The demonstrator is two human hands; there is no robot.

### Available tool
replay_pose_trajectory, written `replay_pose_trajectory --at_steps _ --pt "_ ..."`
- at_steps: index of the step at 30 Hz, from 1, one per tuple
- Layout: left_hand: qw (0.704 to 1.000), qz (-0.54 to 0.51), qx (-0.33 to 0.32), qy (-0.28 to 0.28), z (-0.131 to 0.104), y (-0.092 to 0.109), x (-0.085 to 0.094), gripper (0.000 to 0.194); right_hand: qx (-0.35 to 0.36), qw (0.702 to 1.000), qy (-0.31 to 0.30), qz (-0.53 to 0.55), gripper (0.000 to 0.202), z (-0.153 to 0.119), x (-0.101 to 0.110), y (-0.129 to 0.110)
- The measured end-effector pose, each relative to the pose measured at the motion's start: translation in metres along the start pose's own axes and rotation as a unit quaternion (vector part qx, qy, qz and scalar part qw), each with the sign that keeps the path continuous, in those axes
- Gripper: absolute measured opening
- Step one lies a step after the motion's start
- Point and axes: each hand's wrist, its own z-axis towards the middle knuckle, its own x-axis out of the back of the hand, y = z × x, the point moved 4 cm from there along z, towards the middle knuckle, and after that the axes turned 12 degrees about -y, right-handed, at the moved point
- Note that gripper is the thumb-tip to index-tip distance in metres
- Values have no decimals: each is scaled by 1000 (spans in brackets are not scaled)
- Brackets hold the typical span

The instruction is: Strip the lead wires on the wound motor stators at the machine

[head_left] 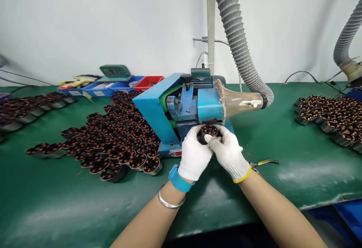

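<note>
Both my hands wear white gloves and grip one motor stator (208, 131), a dark ring with copper windings inside. My left hand (195, 153) wraps its left side, and my right hand (227, 148) closes on its right side with the thumb across the front. The stator is held just in front of a blue belt-driven machine (209, 106), below its blue guard; whether it touches the machine I cannot tell. My left wrist carries a blue band and a silver bangle.
Many similar stators (121, 134) stand left of the machine, with more (333, 117) at far right. A grey hose (234, 29) joins a clear funnel (240, 100) on the machine. Pliers (264, 162) lie beside my right wrist. Blue bins (98, 91) and a red bin (148, 83) stand behind.
</note>
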Motion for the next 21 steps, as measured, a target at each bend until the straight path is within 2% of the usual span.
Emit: replay_pose_trajectory --at_steps 8,21 --pt "997 80 -10 -1 4 7 -2 35 -9 1000 9 25 41 -1 4 1" --pt "991 129 -17 7 4 15 -3 36 -9 999 32 25 43 -4 6 -3"
